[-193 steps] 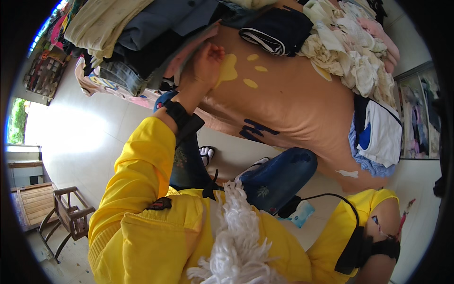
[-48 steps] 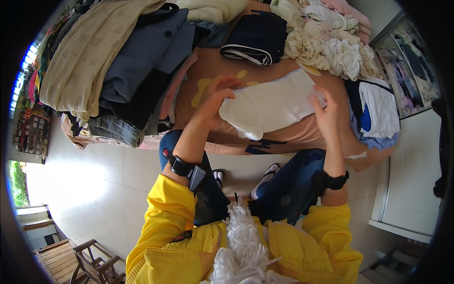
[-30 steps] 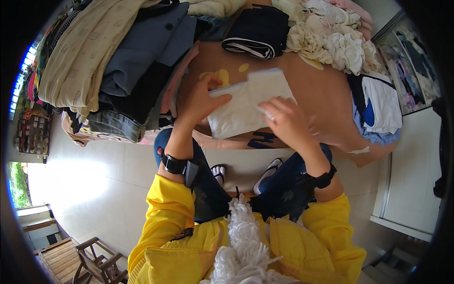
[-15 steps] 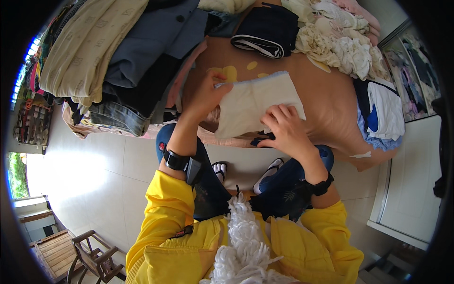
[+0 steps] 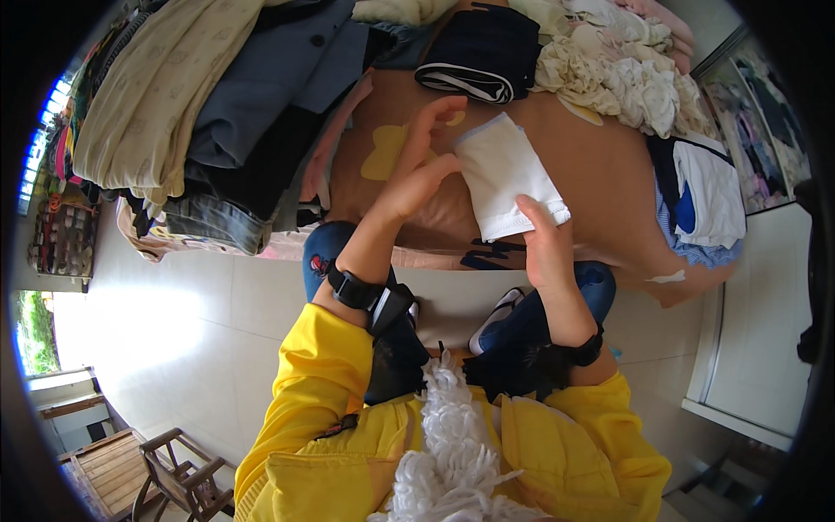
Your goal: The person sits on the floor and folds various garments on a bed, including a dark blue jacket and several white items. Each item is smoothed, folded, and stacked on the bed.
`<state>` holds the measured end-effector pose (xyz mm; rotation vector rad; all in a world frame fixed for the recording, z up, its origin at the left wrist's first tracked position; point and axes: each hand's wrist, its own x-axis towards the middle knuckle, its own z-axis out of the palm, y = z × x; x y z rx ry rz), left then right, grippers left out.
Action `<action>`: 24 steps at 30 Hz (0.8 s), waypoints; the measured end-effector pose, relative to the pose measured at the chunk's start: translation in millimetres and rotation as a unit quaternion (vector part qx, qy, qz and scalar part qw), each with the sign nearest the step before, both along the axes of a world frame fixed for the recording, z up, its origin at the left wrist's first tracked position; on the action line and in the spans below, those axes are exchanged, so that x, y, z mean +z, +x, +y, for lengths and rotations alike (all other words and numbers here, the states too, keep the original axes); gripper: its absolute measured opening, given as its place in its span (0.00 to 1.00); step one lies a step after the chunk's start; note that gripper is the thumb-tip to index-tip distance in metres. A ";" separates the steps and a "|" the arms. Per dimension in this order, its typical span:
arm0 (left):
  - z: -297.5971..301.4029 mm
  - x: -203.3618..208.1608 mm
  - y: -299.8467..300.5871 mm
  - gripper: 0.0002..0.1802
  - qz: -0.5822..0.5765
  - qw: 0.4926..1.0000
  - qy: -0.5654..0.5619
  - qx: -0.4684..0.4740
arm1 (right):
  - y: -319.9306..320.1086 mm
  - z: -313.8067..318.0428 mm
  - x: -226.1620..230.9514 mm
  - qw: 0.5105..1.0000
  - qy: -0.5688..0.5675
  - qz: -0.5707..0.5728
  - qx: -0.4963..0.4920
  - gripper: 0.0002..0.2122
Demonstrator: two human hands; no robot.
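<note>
A small white folded cloth [image 5: 504,174] with a thin bluish edge hangs above the brown bed cover [image 5: 600,209]. My right hand [image 5: 550,250] grips its lower right corner, thumb on top and the fingers hidden beneath. On the other side of the cloth, my left hand [image 5: 424,174] is open, thumb and fingers apart. Its thumb comes close to the cloth's left edge; whether they touch I cannot tell. Beyond the cloth lies a folded dark navy garment [image 5: 478,52] with white trim.
Tall stacks of folded clothes [image 5: 243,96] rise at the left. Crumpled cream clothes [image 5: 609,74] fill the back right. A white and blue folded pile [image 5: 706,196] sits at the bed's right end, near a white cabinet [image 5: 757,322]. A wooden chair [image 5: 183,474] stands at lower left.
The cloth has been folded narrower and tilted up. My left hand has let go of its upper left corner and moved right; my right hand now grips the lower right corner.
</note>
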<state>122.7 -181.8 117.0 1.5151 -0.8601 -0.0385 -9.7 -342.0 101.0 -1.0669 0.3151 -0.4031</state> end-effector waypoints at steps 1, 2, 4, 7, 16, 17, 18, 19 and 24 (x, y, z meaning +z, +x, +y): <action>-3.7 -3.1 0.7 0.34 0.052 0.998 -0.022 -0.038 | -2.2 -3.1 0.8 1.000 0.011 0.011 0.004 0.16; -7.3 -6.1 0.7 0.36 0.103 0.991 -0.044 -0.076 | -4.0 -6.0 1.0 1.000 0.021 0.008 0.016 0.17; -14.2 -11.7 -1.4 0.36 0.141 0.986 -0.029 -0.088 | -6.6 -12.5 0.1 0.997 -0.009 0.068 0.030 0.17; -19.1 -17.9 -0.5 0.36 0.126 0.988 0.022 -0.084 | -7.0 -22.5 -2.1 0.992 -0.095 0.074 0.030 0.14; -27.1 -31.2 0.6 0.24 -0.044 0.983 0.145 0.100 | 21.2 -62.2 0.7 0.864 -0.496 0.060 -0.061 0.09; -28.9 -32.2 0.9 0.23 -0.055 0.981 0.152 0.110 | 27.3 -67.5 -1.5 0.846 -0.523 0.095 -0.047 0.09; -31.0 -33.5 0.0 0.23 -0.071 0.978 0.146 0.134 | 32.3 -71.6 -4.7 0.828 -0.552 0.095 -0.033 0.10; -32.2 -34.3 -0.5 0.23 -0.086 0.974 0.136 0.161 | 37.5 -75.4 -7.6 0.809 -0.572 0.133 -0.022 0.10; -30.1 -33.8 -1.2 0.24 -0.142 0.926 0.259 0.236 | 53.2 -83.9 -10.9 0.897 -0.428 0.094 0.053 0.20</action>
